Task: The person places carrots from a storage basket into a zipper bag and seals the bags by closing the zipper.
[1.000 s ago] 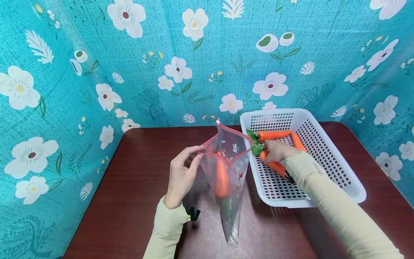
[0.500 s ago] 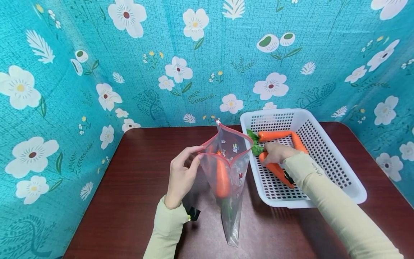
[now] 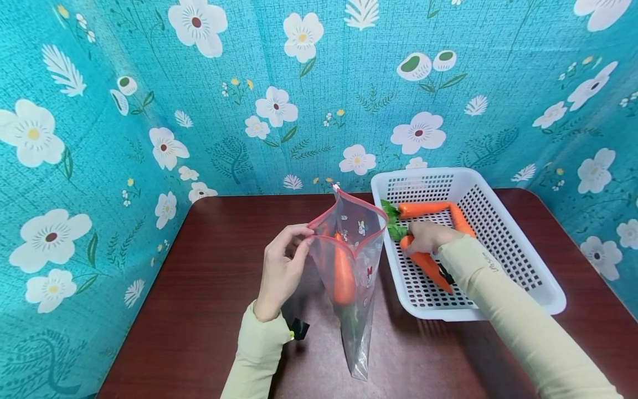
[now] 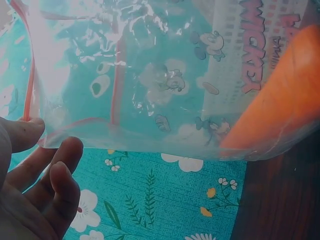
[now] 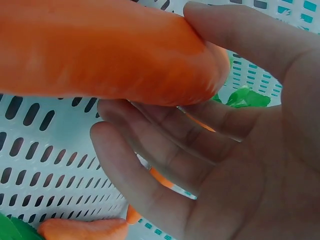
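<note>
In the head view my left hand (image 3: pixel 281 271) pinches the red-edged rim of a clear zip bag (image 3: pixel 366 277) between thumb and fingers, and the bag's mouth gapes. Inside it a carrot (image 3: pixel 343 280) stands with its thick end up, seen through the plastic. The left wrist view shows printed cartoon figures on the bag (image 4: pixel 165 90) and the orange carrot (image 4: pixel 280 95) at right. Over in the white basket (image 3: pixel 528 252), my right hand (image 3: pixel 426 235) grips another carrot (image 3: pixel 428 266) near its leafy end. Thumb and fingers lie on opposite sides of that carrot (image 5: pixel 110 55) in the right wrist view.
Two more carrots lie in the basket, one along the back (image 3: pixel 423 208) and one toward the right (image 3: pixel 462 220). Green leaves (image 3: pixel 390 210) reach the basket's left wall. A dark wooden table (image 3: pixel 209 277) carries everything, and a flowered turquoise cloth (image 3: pixel 309 94) hangs behind.
The tip of the carrot under my right hand has swung slightly toward the front of the basket. The bag's rim has shifted a touch left; my left hand stays nearly still.
</note>
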A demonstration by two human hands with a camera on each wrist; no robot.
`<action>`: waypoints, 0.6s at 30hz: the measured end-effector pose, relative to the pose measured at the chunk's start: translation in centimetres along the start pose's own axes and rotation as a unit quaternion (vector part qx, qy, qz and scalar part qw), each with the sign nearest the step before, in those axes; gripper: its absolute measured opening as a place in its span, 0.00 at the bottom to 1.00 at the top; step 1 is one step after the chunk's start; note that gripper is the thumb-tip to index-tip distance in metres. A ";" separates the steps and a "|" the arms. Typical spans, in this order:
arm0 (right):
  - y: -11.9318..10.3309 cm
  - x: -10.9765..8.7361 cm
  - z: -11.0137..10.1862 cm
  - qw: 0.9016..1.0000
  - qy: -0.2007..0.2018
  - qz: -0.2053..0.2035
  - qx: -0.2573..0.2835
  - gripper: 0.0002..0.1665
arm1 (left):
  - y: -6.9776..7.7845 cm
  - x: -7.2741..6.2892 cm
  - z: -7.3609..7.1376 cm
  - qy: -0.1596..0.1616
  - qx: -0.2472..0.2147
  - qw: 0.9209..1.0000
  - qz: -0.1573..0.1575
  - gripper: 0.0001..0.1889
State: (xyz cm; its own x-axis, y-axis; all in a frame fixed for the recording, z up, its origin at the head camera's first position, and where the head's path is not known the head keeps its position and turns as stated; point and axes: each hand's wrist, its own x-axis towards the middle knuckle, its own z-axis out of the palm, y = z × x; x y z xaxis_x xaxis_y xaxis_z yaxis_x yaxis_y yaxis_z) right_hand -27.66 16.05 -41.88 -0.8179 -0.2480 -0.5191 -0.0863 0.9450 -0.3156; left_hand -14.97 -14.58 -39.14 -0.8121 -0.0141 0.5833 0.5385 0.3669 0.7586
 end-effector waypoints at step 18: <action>0.6 -1.4 -1.0 0.999 0.010 -0.041 -0.006 0.30 | -0.5 -0.1 -0.2 -0.016 -0.022 1.000 0.004 0.14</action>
State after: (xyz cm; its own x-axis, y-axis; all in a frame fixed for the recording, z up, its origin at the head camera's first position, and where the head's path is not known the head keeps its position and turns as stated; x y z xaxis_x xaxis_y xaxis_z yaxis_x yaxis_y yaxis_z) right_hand -27.17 17.14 -40.57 -0.8188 -0.3206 -0.4762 -0.1600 0.9241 -0.3471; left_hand -15.08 -14.89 -39.51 -0.8145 0.0180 0.5799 0.5531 0.3263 0.7666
